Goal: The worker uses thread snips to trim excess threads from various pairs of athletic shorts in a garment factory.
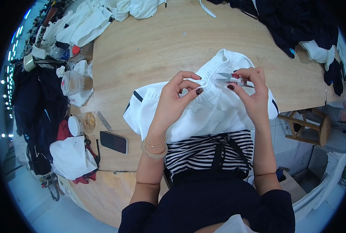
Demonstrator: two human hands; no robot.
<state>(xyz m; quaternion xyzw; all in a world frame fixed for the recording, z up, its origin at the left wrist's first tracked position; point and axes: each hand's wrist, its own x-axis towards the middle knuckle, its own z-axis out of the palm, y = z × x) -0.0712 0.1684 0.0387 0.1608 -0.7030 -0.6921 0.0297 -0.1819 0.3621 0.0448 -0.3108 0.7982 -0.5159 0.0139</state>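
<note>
White shorts point(188, 124) with a gathered elastic waistband and dark side stripes lie bunched at the table's near edge, partly over my lap. My left hand point(177, 97) is closed, thumb and fingers pinched at the gathered waistband; a bit of white material or thread shows at the fingertips. In my right hand point(254, 89) is a pair of thread snips point(224, 77) with silver blades and a red-and-white grip. The blades point left toward the left fingertips, just above the waistband. Whether they touch the cloth, I cannot tell.
A dark phone point(114, 142), a grey blade-like tool point(104, 120) and a white-lidded jar point(82, 123) lie on the left. White garments point(87, 23) pile up at far left, dark ones point(297, 23) at far right. A wooden stool point(307, 126) stands right of the table.
</note>
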